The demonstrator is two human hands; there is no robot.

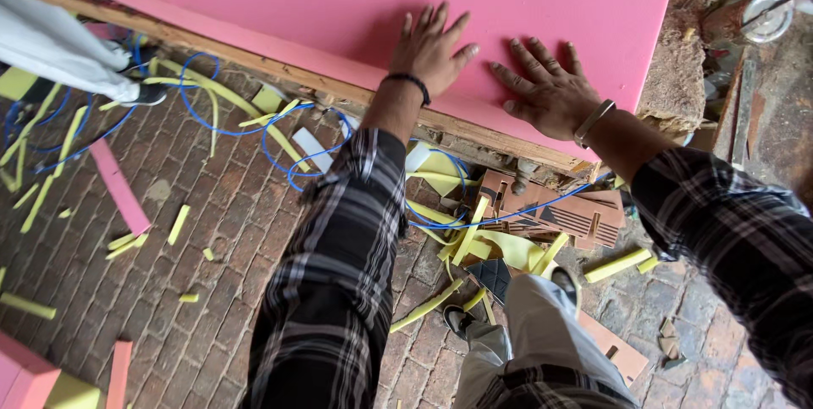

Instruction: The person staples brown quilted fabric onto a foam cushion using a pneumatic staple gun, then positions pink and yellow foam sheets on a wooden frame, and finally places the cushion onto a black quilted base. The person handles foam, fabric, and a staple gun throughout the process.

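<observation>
Foam-cutting workshop: big pink foam sheet (pixel 339 2) on a rough wooden surface (pixel 296 79), yellow offcuts (pixel 423 306) littering brick floor (pixel 169 290), blue cable (pixel 220 129).

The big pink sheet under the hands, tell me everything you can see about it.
The pink sheet looks like smooth, matte foam, one flat slab filling the top of the view. It lies on a wooden-edged table above the brick floor. The left hand and right hand press flat on it, fingers spread, near its front edge.

Flat pink foam sheet (pixel 339 2) on workbench
</observation>
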